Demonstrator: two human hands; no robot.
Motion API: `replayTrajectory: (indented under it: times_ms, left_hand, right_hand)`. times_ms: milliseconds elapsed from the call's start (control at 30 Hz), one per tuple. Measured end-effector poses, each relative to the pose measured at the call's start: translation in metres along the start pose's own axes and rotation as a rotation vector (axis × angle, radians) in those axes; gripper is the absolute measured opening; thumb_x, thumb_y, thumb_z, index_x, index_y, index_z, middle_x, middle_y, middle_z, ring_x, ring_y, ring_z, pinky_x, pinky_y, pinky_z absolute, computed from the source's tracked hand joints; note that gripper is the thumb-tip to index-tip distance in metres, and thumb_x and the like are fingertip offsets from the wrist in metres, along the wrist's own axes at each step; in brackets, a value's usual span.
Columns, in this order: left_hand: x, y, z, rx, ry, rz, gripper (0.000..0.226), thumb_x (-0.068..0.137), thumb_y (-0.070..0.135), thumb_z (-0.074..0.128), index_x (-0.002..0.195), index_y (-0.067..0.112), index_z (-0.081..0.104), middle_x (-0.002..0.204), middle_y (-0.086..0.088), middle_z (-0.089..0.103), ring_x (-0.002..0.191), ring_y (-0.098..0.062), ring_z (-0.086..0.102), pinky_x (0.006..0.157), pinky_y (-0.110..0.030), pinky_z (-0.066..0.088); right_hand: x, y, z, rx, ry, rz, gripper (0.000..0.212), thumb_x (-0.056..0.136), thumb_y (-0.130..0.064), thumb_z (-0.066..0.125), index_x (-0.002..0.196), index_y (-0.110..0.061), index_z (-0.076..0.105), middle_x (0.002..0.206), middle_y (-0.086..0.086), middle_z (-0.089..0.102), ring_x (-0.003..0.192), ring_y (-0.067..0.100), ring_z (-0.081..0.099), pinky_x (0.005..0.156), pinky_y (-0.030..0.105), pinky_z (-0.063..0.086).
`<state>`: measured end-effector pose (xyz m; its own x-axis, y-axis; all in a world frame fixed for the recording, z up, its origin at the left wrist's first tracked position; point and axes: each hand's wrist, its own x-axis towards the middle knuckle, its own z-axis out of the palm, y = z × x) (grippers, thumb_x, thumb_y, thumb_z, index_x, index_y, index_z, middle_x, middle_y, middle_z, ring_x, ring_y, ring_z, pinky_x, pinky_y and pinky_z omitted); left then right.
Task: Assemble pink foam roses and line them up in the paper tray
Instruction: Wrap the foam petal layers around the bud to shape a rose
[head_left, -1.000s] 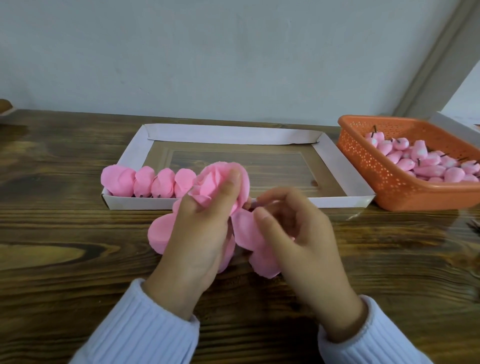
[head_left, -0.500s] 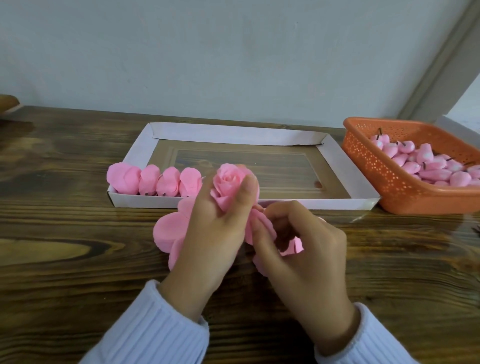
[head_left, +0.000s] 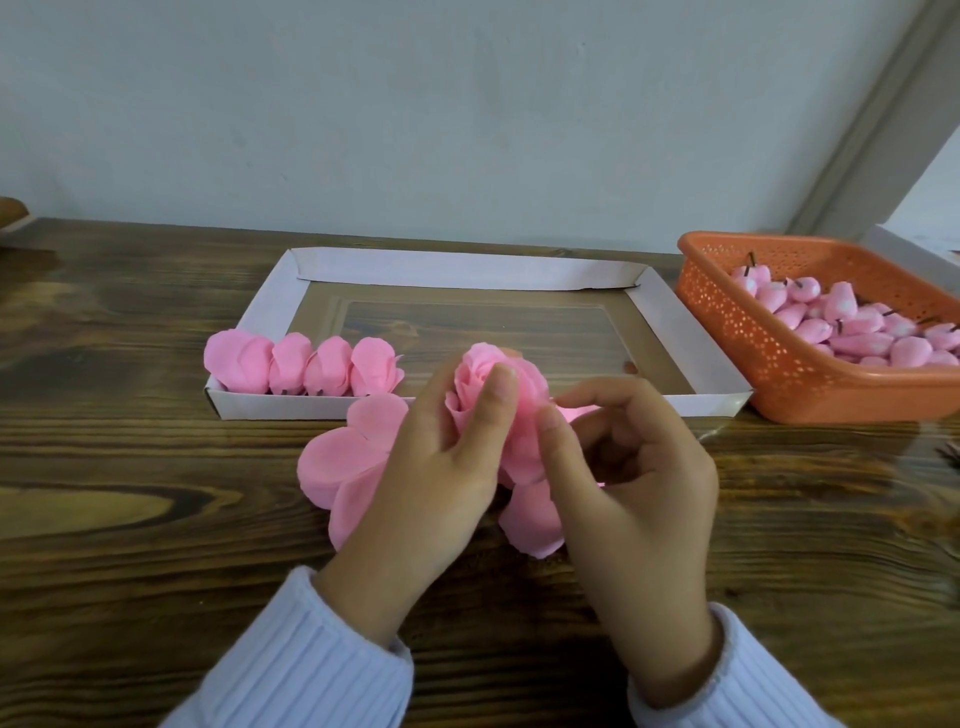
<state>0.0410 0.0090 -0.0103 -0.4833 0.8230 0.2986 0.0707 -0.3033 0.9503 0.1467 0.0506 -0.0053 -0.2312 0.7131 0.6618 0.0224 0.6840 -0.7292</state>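
Observation:
My left hand (head_left: 441, 467) grips a half-wrapped pink foam rose (head_left: 485, 374), its thumb pressed on the bud's front. My right hand (head_left: 634, 467) pinches a petal against the rose's right side with thumb and forefinger. Loose pink petals (head_left: 343, 462) of the same flower spread out on the table under both hands. The white paper tray (head_left: 675, 332) lies just behind, with several finished roses (head_left: 301, 366) lined up along its front left edge.
An orange plastic basket (head_left: 727, 312) at the right holds many pink rose buds (head_left: 852, 327) with dark stems. The dark wooden table (head_left: 130, 493) stretches to the left, and a pale wall stands behind it.
The rose bud has become tighter as petals were folded up around it. My right hand rose from the lower petals and now pinches a petal against the bud.

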Motion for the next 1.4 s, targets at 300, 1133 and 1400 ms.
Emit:
replayTrajectory:
  times_ms: [300,1133,1400]
  left_hand:
    - [-0.001,0.006,0.000,0.040,-0.048,0.008,0.017,0.078,0.068,0.044,0.083,0.066,0.060,0.085,0.028,0.068,0.082,0.013,0.064,0.062,-0.003,0.046]
    - [0.000,-0.002,0.002,-0.016,0.028,0.003,0.038,0.083,0.057,0.052,0.097,0.024,0.063,0.082,0.012,0.072,0.079,0.000,0.069,0.064,-0.013,0.051]
    - [0.000,-0.005,0.003,0.010,0.050,0.022,0.048,0.076,0.064,0.044,0.095,0.024,0.063,0.081,0.014,0.071,0.078,0.002,0.067,0.064,-0.012,0.050]
  right_hand:
    - [0.000,0.003,-0.002,0.040,0.034,0.047,0.011,0.082,-0.008,0.066,0.081,-0.018,0.061,0.058,-0.004,0.060,0.047,0.008,0.055,0.049,0.014,0.041]
    - [0.003,0.008,0.001,-0.181,-0.166,-0.037,0.017,0.083,-0.011,0.055,0.088,-0.014,0.071,0.072,-0.006,0.063,0.068,0.011,0.057,0.059,0.028,0.046]
    - [0.003,0.008,0.000,-0.211,-0.153,-0.039,0.016,0.079,-0.009,0.058,0.082,-0.015,0.073,0.066,-0.005,0.063,0.064,0.012,0.057,0.056,0.035,0.045]
